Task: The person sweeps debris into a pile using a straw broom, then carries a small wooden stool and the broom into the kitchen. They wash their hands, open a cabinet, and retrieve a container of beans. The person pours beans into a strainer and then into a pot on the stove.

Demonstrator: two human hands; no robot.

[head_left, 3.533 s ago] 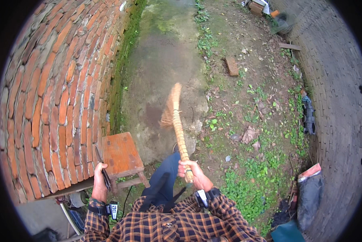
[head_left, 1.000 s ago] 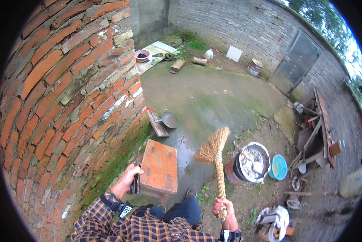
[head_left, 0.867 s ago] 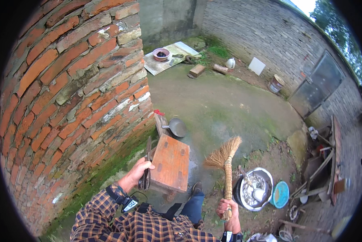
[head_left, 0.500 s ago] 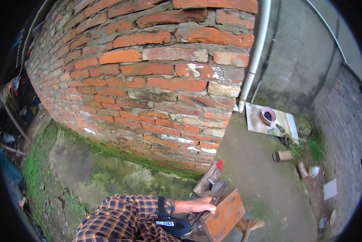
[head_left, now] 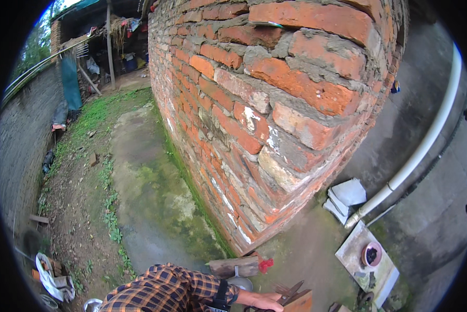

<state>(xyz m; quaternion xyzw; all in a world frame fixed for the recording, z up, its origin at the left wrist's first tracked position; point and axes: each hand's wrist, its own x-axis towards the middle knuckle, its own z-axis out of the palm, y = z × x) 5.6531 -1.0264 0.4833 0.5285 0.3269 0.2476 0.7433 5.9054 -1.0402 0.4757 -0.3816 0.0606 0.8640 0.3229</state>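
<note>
My left arm, in an orange-and-navy plaid sleeve point(head_left: 166, 288) with a dark strap point(head_left: 221, 294) at the wrist, reaches right along the lower edge. My left hand point(head_left: 260, 300) is closed around a pair of old dark scissors point(head_left: 292, 293). Their blades stand apart beyond my fingers, over a reddish-brown wooden board point(head_left: 301, 302). The lower part of my hand and most of the handles are cut off by the frame. Just past my wrist lie a weathered wood block point(head_left: 234, 267), a rounded grey metal thing point(head_left: 241, 282) and something red point(head_left: 265, 265). My right hand is out of view.
A brick wall corner point(head_left: 275, 156) rises close ahead. Mossy concrete point(head_left: 145, 171) runs along its left side. To the right, a white pipe point(head_left: 415, 156) comes down near a pale slab point(head_left: 346, 252) bearing a pink pot point(head_left: 371, 255). A white bag point(head_left: 47, 278) sits at lower left.
The view has swung left, bringing the yard and shed into sight. My left hand now appears lower in the picture, and the straw broom has left it. The scissor blades show more clearly.
</note>
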